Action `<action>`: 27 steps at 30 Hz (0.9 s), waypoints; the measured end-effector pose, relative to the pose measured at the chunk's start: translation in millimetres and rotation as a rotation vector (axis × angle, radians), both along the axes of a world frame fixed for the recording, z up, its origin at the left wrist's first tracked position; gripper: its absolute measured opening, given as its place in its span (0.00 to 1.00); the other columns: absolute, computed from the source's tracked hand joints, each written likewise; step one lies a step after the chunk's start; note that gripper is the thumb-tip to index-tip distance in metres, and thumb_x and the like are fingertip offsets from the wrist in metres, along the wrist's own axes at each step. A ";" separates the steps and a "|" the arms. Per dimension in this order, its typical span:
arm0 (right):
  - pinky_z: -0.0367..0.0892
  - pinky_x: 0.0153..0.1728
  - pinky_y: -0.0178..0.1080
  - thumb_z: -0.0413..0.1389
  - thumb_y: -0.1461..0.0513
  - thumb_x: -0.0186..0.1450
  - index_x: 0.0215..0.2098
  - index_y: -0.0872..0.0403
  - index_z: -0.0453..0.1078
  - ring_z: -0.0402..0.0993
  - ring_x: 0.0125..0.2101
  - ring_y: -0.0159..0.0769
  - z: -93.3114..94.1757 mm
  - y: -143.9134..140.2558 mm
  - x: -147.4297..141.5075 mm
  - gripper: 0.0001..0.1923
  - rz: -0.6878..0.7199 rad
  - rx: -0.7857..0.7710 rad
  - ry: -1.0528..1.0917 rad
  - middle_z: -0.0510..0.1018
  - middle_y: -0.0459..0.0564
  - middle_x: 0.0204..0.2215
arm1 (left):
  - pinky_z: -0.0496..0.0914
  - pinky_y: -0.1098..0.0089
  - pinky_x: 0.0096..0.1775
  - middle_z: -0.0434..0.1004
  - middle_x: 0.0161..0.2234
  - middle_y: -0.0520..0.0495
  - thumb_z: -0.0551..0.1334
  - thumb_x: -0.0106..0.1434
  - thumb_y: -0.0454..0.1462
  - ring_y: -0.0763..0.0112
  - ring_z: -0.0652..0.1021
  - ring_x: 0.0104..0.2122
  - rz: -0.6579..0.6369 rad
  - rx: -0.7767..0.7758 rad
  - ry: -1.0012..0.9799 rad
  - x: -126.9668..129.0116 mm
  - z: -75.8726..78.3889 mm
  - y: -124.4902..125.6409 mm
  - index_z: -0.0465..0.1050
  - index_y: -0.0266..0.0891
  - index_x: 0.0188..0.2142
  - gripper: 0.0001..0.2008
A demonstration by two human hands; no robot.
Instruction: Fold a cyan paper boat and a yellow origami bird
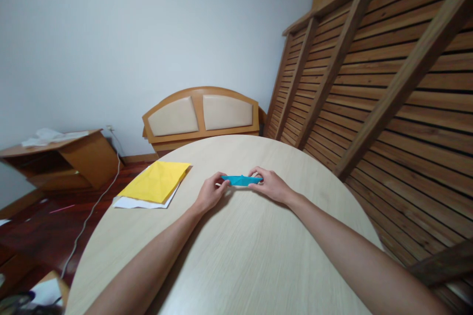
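flat blue folded paper (242, 180) pinched by left hand (210, 193), right hand (269, 185), round woodgrain table (236, 256)

Layout on the round pale wooden table (236, 256)

The folded blue paper strip (242, 180) lies between both hands; the yellow paper sheet (157, 181) lies to its left, on white sheets (136, 203).

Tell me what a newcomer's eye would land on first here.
First, the blue folded paper near the middle of the round wooden table, pinched at its ends by the left hand and the right hand. Next, the bright yellow paper lying on white sheets at the table's left edge. Tall wooden slats lean along the right.
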State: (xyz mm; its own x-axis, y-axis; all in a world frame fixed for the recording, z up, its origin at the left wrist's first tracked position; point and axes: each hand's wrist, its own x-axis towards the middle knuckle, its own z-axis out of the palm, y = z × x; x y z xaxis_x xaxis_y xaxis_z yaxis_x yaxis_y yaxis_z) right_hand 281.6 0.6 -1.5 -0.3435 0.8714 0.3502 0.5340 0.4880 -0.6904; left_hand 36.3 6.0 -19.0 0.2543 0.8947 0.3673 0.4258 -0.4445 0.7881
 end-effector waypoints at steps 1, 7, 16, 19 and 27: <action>0.66 0.34 0.36 0.61 0.58 0.61 0.44 0.51 0.71 0.75 0.32 0.36 0.7 -1.3 0.1 0.13 0.005 0.004 -0.010 0.79 0.46 0.33 | 0.70 0.69 0.33 0.79 0.32 0.46 0.58 0.65 0.45 0.65 0.78 0.33 0.007 0.013 0.006 -0.1 0.8 -0.3 0.72 0.38 0.40 0.13; 0.67 0.35 0.36 0.59 0.59 0.63 0.43 0.50 0.70 0.76 0.32 0.36 2.9 -4.7 0.0 0.11 0.021 0.061 -0.059 0.80 0.46 0.33 | 0.70 0.68 0.36 0.80 0.30 0.47 0.55 0.67 0.48 0.65 0.79 0.31 0.067 0.011 -0.027 -0.8 2.8 0.4 0.72 0.38 0.38 0.15; 0.64 0.36 0.35 0.56 0.64 0.64 0.39 0.50 0.74 0.76 0.33 0.36 0.6 -1.0 1.2 0.07 0.029 0.193 -0.216 0.81 0.46 0.33 | 0.69 0.69 0.34 0.80 0.29 0.47 0.50 0.70 0.51 0.66 0.77 0.29 0.093 -0.005 0.013 -0.9 7.3 -2.5 0.73 0.39 0.34 0.22; 0.64 0.37 0.36 0.56 0.64 0.65 0.40 0.49 0.75 0.76 0.35 0.37 2.2 -1.2 1.7 0.08 0.030 0.212 -0.245 0.82 0.47 0.35 | 0.70 0.68 0.35 0.81 0.32 0.45 0.50 0.69 0.52 0.65 0.78 0.30 0.087 -0.037 -0.011 -0.7 8.0 -1.5 0.73 0.38 0.34 0.23; 0.65 0.40 0.37 0.55 0.61 0.67 0.41 0.47 0.76 0.77 0.37 0.37 8.1 -2.0 7.0 0.09 0.049 0.238 -0.196 0.82 0.46 0.37 | 0.71 0.67 0.33 0.81 0.34 0.41 0.53 0.65 0.54 0.66 0.77 0.28 0.132 -0.091 -0.125 -1.7 6.8 3.3 0.74 0.36 0.34 0.24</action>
State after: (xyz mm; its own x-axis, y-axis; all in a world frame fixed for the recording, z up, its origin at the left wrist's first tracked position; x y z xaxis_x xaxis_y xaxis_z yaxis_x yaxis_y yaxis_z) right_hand 288.6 -1.4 6.7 -0.4644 0.7534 0.4654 0.6172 0.6523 -0.4401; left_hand 34.6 9.3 -12.3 0.0903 0.9483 0.3043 0.3717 -0.3156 0.8731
